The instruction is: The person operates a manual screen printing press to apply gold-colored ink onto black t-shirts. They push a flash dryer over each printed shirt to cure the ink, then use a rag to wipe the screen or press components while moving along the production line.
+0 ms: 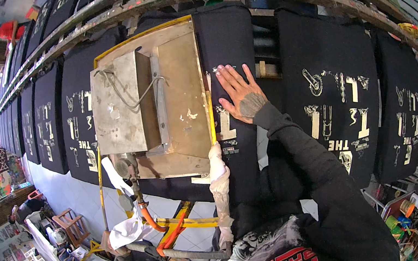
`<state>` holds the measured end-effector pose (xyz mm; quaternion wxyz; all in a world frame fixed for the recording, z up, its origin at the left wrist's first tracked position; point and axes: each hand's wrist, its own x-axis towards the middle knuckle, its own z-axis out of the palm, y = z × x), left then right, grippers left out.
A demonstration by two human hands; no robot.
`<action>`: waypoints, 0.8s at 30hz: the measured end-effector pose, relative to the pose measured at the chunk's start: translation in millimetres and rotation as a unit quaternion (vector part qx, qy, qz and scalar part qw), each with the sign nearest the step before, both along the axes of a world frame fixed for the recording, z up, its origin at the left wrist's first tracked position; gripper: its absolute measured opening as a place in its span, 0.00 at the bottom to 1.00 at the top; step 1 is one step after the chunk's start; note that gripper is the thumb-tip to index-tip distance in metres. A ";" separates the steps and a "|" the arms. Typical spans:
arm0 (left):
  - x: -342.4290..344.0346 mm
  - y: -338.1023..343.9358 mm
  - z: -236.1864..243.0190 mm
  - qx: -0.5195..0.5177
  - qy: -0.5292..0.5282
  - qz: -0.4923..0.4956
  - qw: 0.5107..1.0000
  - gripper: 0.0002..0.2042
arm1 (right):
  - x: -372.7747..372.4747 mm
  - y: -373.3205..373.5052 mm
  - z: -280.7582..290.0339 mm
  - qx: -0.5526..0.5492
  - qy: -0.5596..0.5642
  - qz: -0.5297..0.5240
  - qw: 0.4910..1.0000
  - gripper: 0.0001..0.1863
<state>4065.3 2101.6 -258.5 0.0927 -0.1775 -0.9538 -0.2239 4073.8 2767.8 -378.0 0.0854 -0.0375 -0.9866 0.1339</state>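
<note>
The handle bar (193, 253) is gripped by the left hand (119, 249) toward eight o'clock; the metal panel (179, 85) is seen at ten; the black shirt (249, 148) is touched by the flat, spread right hand (239, 93) toward one.

There're 2 grips (239, 95) (116, 245), 1 mtl. panel (180, 91) & 1 mtl. box (125, 128).
</note>
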 end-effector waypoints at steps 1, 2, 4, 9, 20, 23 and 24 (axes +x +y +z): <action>-0.6 0.8 0.5 0.001 0.001 -0.001 1.000 0.21 | 0.7 -0.4 7.6 0.002 0.012 -0.014 1.000 0.39; -0.8 1.9 0.2 0.000 0.001 -0.002 1.000 0.21 | 0.8 1.0 4.6 0.004 0.012 -0.014 1.000 0.39; -2.2 2.8 0.5 0.000 0.004 -0.006 1.000 0.22 | 1.3 4.0 -1.8 0.008 0.011 -0.015 1.000 0.39; -3.6 4.9 1.4 0.004 0.010 -0.011 1.000 0.23 | 6.5 0.5 1.1 0.023 0.006 -0.021 0.999 0.39; -5.4 8.8 -6.5 0.022 0.028 -0.022 0.999 0.27 | 18.1 1.8 20.7 -0.225 0.108 -0.080 0.965 0.33; -3.8 8.2 -9.8 0.062 0.041 -0.035 0.997 0.27 | 22.5 1.8 41.6 -0.795 0.155 -0.170 0.562 0.31; -2.2 8.3 -10.5 0.069 0.041 -0.031 0.996 0.27 | 25.5 7.8 36.9 -0.914 0.180 -0.087 0.353 0.31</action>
